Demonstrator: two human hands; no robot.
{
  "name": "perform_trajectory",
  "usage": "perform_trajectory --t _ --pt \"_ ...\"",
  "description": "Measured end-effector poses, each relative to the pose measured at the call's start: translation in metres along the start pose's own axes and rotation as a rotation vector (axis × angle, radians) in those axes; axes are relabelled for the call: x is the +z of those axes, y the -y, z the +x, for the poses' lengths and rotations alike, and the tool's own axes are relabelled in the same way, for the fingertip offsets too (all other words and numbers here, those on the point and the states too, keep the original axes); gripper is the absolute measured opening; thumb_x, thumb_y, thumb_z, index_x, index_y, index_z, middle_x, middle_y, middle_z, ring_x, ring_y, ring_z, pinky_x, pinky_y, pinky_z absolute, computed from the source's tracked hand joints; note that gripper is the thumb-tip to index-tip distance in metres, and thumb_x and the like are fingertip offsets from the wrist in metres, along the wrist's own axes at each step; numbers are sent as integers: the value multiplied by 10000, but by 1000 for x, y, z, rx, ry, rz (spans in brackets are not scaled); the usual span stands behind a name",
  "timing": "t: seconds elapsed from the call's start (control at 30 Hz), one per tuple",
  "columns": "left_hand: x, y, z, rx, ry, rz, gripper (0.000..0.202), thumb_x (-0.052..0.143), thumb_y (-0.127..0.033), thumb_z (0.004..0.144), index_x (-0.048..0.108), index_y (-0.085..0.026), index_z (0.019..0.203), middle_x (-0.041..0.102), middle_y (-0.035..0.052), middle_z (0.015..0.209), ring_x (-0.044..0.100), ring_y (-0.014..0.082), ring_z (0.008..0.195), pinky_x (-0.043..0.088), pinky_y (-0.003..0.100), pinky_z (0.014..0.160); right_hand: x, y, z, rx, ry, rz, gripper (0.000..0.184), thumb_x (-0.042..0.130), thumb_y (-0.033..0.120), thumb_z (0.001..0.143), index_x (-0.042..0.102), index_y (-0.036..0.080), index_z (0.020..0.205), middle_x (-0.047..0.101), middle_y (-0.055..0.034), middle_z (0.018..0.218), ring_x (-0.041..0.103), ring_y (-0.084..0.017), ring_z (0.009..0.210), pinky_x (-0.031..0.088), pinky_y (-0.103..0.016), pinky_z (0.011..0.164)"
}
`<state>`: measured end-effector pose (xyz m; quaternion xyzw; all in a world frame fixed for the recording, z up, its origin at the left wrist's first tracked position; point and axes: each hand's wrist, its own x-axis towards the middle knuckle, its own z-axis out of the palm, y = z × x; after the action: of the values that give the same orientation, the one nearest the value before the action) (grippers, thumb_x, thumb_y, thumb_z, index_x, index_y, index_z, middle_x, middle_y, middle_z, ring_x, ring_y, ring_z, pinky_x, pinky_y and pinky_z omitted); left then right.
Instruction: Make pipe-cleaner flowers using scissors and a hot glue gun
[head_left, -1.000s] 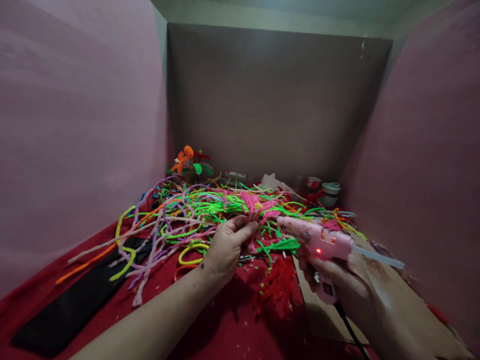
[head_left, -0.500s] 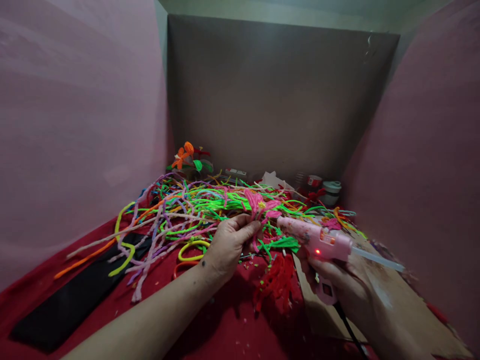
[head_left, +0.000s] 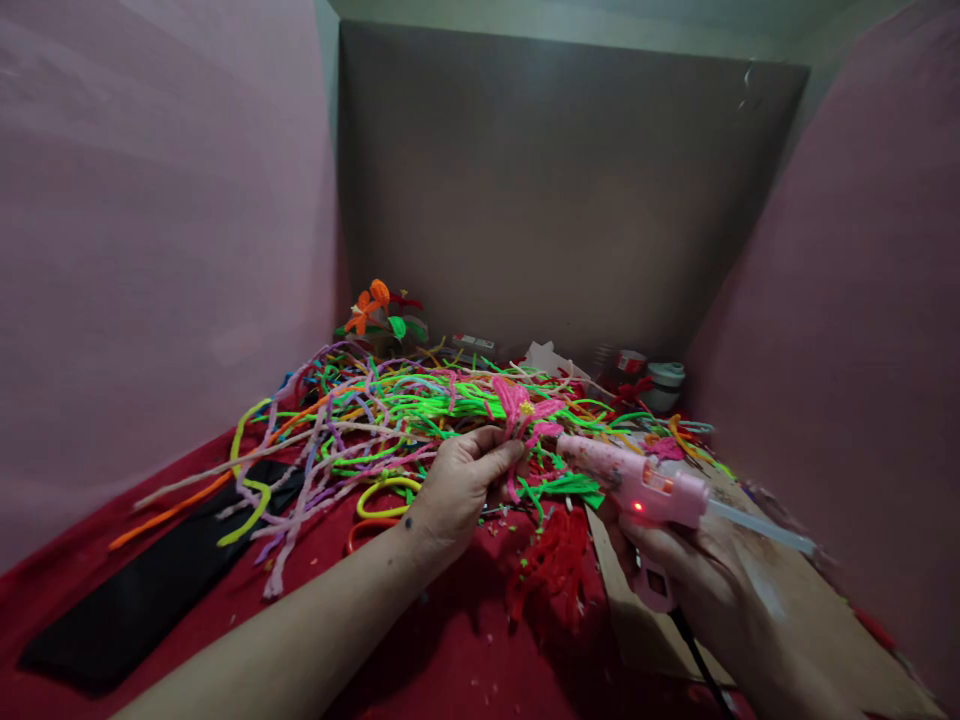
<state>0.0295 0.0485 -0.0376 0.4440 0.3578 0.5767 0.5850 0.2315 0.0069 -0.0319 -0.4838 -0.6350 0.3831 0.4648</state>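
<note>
Between the thumb and fingers of my left hand (head_left: 469,485) is a pink pipe-cleaner flower (head_left: 514,400) with a yellow centre. My right hand (head_left: 694,575) is wrapped round the handle of a pink hot glue gun (head_left: 637,480). Its red light glows, and a clear glue stick (head_left: 761,525) pokes out of the back. The gun's nozzle points left, right at the flower's lower right petal; whether it touches I cannot tell. Just below the flower lie green pipe-cleaner pieces (head_left: 570,488) and a bunch of red ones (head_left: 551,570).
A heap of coloured pipe cleaners (head_left: 405,405) spreads behind my hands. Scissors with yellow and orange handles (head_left: 386,490) lie by my left wrist. A black flat piece (head_left: 127,590) is at left, cardboard (head_left: 810,630) at right. Finished-looking orange flowers (head_left: 367,308) stand at the back.
Almost nothing differs. The view has shifted very slightly; both hands keep their hold on the flower and the glue gun, with the nozzle still by the petal.
</note>
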Motion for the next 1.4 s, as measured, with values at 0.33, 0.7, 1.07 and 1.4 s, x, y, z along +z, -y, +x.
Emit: perform_trajectory --t 0.33,0.7,1.07,1.4 --pt "-1 1 0 -14 -5 -4 200 703 -312 674 613 -137 708 525 -34 565 397 26 382 253 161 355 -3 -7 -1 -54 24 -20 209 597 380 711 656 184 667 546 -31 576 448 -146 521 379 -241 454" --pt "0 0 0 -23 1 -9 207 704 -316 669 607 -134 692 522 -31 552 395 28 390 252 171 365 3 1 -2 -13 11 -23 226 596 367 715 609 179 592 498 -5 531 398 -125 497 337 -240 445" --pt "-2 4 1 -4 49 -7 223 681 -337 694 583 -140 664 530 -27 550 380 25 370 235 171 349 3 -2 -3 37 51 7 266 570 382 737 530 202 545 398 8 535 320 -121 491 293 -244 416" --pt "-1 4 1 3 42 -2 203 677 -319 703 588 -138 686 503 -37 542 365 21 368 227 170 348 5 1 -5 94 50 32 270 574 421 736 499 198 603 391 13 580 322 -118 514 294 -250 438"
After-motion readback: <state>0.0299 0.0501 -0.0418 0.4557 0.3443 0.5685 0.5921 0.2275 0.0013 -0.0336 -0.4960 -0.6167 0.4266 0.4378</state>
